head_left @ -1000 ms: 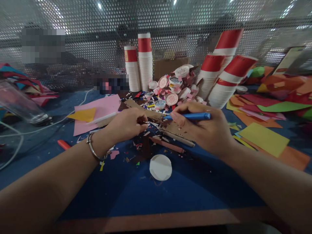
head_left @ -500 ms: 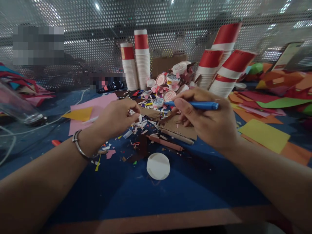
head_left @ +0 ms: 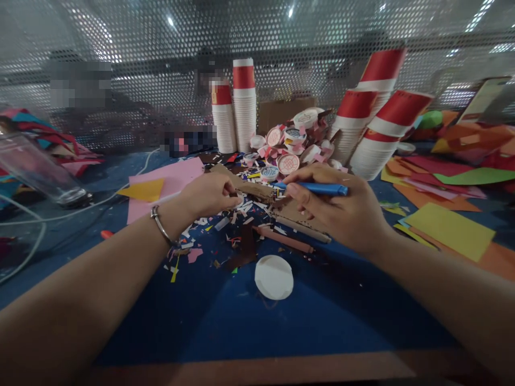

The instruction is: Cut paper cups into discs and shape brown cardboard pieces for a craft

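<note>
My right hand (head_left: 336, 206) is closed round a blue marker (head_left: 322, 188), its tip pointing left over a piece of brown cardboard (head_left: 300, 213). To the left, my left hand (head_left: 213, 193) has its fingers curled together over the paper scraps; a small white object shows at the fingertips, too hidden to make out. A round white paper disc (head_left: 274, 277) lies on the blue table in front of both hands. Behind the hands is a heap of small round pieces (head_left: 287, 163) with red or blue patterns.
Red-and-white cup stacks (head_left: 244, 107) rise at the back, with more leaning ones (head_left: 372, 145) to the right. Coloured paper sheets (head_left: 450, 230) lie at the right, a pink sheet (head_left: 177, 179) at the left. A clear container (head_left: 44, 169) and a white cable sit far left.
The view has shifted, so most things appear farther right and slightly lower. My right hand with the blue marker has come a little closer to my left hand.
</note>
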A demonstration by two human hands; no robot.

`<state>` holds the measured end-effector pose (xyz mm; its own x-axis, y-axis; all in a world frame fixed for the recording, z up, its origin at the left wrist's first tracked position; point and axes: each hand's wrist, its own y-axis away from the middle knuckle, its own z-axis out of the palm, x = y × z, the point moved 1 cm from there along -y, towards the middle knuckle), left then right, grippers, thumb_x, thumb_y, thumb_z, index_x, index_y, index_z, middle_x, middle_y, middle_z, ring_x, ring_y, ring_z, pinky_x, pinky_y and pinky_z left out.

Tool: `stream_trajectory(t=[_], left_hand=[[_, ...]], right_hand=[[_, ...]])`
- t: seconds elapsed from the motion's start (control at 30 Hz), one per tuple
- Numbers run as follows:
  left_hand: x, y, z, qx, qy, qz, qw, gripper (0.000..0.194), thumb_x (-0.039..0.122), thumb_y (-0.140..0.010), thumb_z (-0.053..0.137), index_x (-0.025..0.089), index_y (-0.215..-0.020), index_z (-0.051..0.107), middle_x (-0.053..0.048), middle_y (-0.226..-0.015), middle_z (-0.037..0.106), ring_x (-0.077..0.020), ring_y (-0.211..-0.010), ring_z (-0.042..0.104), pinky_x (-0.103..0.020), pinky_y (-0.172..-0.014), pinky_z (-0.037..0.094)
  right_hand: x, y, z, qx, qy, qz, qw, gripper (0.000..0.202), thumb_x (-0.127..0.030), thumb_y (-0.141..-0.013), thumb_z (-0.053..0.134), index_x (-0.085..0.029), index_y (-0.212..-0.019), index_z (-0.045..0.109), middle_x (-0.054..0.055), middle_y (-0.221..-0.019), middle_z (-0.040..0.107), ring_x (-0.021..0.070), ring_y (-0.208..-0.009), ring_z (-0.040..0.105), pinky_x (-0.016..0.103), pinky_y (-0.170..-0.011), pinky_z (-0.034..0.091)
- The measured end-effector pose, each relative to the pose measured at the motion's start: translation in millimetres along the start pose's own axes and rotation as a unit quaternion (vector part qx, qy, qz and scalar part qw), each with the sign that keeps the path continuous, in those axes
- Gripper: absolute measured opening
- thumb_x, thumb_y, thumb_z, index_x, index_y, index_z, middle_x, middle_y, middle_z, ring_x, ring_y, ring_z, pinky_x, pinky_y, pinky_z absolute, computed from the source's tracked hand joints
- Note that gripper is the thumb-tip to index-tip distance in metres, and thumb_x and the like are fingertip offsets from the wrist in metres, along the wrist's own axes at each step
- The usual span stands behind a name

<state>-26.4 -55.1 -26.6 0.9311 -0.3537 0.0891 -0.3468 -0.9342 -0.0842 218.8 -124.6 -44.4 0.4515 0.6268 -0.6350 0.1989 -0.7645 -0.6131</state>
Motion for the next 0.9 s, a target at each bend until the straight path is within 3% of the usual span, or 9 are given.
stream_trajectory(t=[0.3, 0.53, 0.77, 0.9], left_hand=[[3, 0, 0.2, 0.014, -0.008, -0.001, 1.000, 0.025, 0.043, -0.081, 0.066, 0.019, -0.083, 0.075, -0.009, -0.088, 0.078, -0.0254, -0.082, 0.069, -0.034, -0.068, 0.046], [2, -5, 0.3, -0.007, 0.005, 0.021, 1.000, 0.016, 0.032, -0.077, 0.066, 0.020, -0.080, 0.076, -0.005, -0.082, 0.077, -0.0216, -0.076, 0.068, -0.031, -0.065, 0.046], [-4, 0, -11.0, -0.041, 0.020, 0.059, 0.997, 0.029, 0.035, -0.085, 0.064, 0.021, -0.104, 0.079, -0.007, -0.096, 0.078, -0.0224, -0.083, 0.069, -0.033, -0.075, 0.049], [-8, -1, -13.3, -0.087, 0.036, 0.111, 0.989, 0.035, 0.025, -0.084, 0.062, 0.020, -0.115, 0.077, -0.008, -0.108, 0.078, -0.0220, -0.089, 0.070, -0.033, -0.080, 0.049]], right_hand=[[0, 2, 3, 0.003, 0.018, 0.003, 1.000, 0.017, -0.036, -0.096, 0.067, -0.022, -0.104, 0.074, 0.002, -0.086, 0.072, 0.0132, -0.060, 0.062, 0.028, -0.055, 0.049], [-1, 2, 5, 0.003, 0.018, 0.004, 1.000, 0.014, -0.035, -0.095, 0.069, -0.024, -0.102, 0.073, 0.004, -0.092, 0.075, 0.0172, -0.068, 0.067, 0.031, -0.057, 0.051], [1, 2, 5, 0.003, 0.014, 0.012, 1.000, 0.015, -0.033, -0.095, 0.068, -0.022, -0.104, 0.074, 0.003, -0.090, 0.074, 0.0147, -0.063, 0.065, 0.031, -0.060, 0.053], [-2, 2, 4, -0.005, 0.017, 0.014, 1.000, 0.016, -0.035, -0.096, 0.067, -0.022, -0.103, 0.073, 0.002, -0.089, 0.073, 0.0145, -0.066, 0.067, 0.030, -0.061, 0.052]])
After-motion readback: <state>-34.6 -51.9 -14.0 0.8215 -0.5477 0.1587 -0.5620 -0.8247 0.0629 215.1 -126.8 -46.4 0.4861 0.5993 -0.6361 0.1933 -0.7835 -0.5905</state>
